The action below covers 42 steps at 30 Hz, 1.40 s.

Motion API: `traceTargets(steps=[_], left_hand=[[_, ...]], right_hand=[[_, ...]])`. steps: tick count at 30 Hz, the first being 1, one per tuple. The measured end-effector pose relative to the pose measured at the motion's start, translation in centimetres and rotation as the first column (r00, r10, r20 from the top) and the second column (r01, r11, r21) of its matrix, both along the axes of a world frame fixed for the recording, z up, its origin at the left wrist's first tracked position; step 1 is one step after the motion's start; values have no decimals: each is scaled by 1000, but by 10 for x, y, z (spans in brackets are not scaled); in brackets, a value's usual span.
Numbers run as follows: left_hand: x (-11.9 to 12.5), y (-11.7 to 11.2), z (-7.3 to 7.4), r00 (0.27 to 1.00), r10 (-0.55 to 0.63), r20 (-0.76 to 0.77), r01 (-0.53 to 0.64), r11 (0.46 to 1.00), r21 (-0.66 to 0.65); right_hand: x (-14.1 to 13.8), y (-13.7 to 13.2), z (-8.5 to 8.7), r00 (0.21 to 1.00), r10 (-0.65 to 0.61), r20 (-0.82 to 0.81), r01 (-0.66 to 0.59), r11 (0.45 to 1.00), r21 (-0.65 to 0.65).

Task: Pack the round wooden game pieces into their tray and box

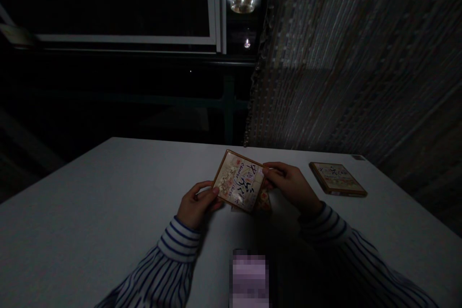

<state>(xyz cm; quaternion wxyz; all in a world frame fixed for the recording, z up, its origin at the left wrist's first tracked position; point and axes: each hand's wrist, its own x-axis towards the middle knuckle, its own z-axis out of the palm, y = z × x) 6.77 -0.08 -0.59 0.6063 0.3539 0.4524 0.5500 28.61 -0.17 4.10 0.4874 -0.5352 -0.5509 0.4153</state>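
Note:
Both hands hold a flat square Chinese chess box (239, 180) tilted above the white table, its printed lid turned toward me. My left hand (197, 204) pinches its left edge, thumb on the lid and fingers behind. At the right corner, my right hand (290, 184) grips it between thumb and fingers. Partly hidden behind the box is a patterned red and yellow item (264, 200); what it is I cannot make out.
A second, similar flat box (338, 179) lies on the white table (119, 207) at the right. A pixelated pinkish object (249, 279) is at the near edge. Behind the table are a string curtain (325, 57) and a window frame (216, 9). The room is dim.

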Motion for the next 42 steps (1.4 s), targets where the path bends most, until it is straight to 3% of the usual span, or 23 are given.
traceTargets(steps=[12, 24, 42], left_hand=[[-2, 5, -11, 998, -24, -62, 24, 1000, 2], [-6, 7, -8, 988, -2, -152, 17, 995, 96], [-5, 3, -2, 972, -50, -228, 57, 998, 22]], right_hand=[[2, -1, 1, 996, 32, 85, -36, 998, 54], [5, -1, -3, 976, 67, 207, -83, 994, 71], [5, -2, -4, 952, 87, 294, -120, 988, 98]])
